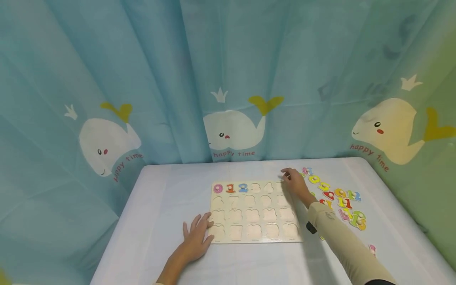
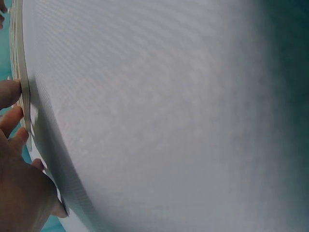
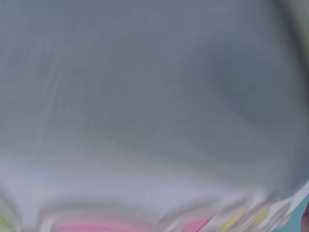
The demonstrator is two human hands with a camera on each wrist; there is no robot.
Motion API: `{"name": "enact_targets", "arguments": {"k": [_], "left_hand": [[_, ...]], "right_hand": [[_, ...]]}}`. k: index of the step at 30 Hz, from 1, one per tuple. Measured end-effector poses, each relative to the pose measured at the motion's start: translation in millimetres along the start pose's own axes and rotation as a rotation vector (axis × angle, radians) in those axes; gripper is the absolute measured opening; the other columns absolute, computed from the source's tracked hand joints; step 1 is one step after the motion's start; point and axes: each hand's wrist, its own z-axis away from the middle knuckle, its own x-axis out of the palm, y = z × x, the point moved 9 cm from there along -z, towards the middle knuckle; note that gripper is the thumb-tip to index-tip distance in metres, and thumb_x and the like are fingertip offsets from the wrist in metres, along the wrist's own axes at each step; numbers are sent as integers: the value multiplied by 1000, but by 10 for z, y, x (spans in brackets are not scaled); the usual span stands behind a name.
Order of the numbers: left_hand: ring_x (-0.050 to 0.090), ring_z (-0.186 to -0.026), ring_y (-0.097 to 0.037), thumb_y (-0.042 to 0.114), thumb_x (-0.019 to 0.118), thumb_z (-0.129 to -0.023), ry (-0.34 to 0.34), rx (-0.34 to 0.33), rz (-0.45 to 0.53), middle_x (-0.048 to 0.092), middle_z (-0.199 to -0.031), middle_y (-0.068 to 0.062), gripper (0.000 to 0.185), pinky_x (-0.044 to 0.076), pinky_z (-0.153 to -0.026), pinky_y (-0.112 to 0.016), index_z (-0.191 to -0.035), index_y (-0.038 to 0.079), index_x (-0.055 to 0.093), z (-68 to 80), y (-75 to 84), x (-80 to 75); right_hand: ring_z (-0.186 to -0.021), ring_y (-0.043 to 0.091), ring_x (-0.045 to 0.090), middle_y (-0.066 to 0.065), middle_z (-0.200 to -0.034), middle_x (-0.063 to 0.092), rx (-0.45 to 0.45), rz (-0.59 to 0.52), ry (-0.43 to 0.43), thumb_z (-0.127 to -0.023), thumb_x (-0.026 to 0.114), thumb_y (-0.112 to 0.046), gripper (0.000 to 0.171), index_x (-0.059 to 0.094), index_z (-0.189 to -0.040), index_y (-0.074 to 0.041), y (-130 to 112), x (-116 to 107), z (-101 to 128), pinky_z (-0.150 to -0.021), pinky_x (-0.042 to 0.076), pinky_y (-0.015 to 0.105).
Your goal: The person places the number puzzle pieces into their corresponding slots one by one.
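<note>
A pale wooden number puzzle board (image 1: pixel 252 240) lies on the table, with a pink 0 (image 1: pixel 218 189), a red-orange 1 (image 1: pixel 230 188) and a blue 2 (image 1: pixel 243 188) in its top-row slots. My left hand (image 1: pixel 195 240) rests at the board's left edge, fingers spread and fingertips (image 2: pixel 13 115) against the rim. Over the board's top right corner hovers my right hand (image 1: pixel 296 184), its fingers loosely bent towards the left. No piece shows between its thumb and fingers. In the right wrist view, only a sliver of that hand appears at the right edge.
Colourful number pieces (image 1: pixel 344 202) lie scattered right of the board, some overlapping, partly behind the right forearm. A lone pink piece (image 1: pixel 372 249) sits nearer the front right. A white cloth covers the table (image 1: pixel 171 190). Blue whale-print curtains (image 1: pixel 160 79) hang behind it.
</note>
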Motion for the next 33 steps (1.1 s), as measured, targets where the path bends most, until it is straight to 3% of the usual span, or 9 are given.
{"name": "enact_targets", "arguments": {"k": [5,8,12,18,25,30,33], "left_hand": [[20,-135,-42,16,59,-89,-18,-3,-4,45,-140,-8,44,-7,-95,-72,-130,6,44,20,-2,26],[19,-135,-42,16,59,-89,-34,-7,-1,43,-142,-9,42,-7,-94,-73,-128,6,45,33,6,44],[18,-135,-43,14,59,-89,-30,1,22,39,-144,-10,34,-8,-94,-73,-121,9,49,28,45,42],[17,-135,-42,16,58,-90,-45,0,26,42,-143,-9,43,-8,-94,-72,-129,6,44,16,76,67],[17,-135,-42,15,58,-89,-24,-8,18,35,-147,-10,36,-9,-94,-72,-123,7,48,-20,72,5],[18,-135,-43,15,58,-89,-24,-17,-4,33,-147,-10,32,-7,-94,-73,-119,8,50,-21,32,-1],[19,-135,-42,15,58,-89,-23,-27,-11,40,-144,-9,44,-7,-94,-72,-129,5,44,-23,0,-4]], "right_hand": [[-94,37,54,25,-103,56,114,56,30,-92,52,4,26,55,-117,10,410,-313,76,-81,44,50],[-101,39,52,26,-108,54,190,71,-23,-92,51,2,28,52,-120,10,569,-363,116,-87,42,52],[-106,40,51,26,-115,53,220,69,-92,-93,50,0,31,50,-123,8,648,-346,112,-90,41,53],[-104,39,52,25,-111,55,202,110,-90,-93,51,3,30,51,-122,7,652,-354,101,-89,42,52],[-80,32,54,20,-90,55,91,93,2,-89,58,-2,32,54,-117,12,432,-415,57,-68,45,45],[-67,24,51,15,-83,55,63,85,15,-87,61,-6,35,54,-119,10,338,-292,8,-57,41,36],[-68,23,50,13,-84,54,64,61,5,-87,62,-8,36,55,-120,7,264,-167,-37,-56,40,33]]}}
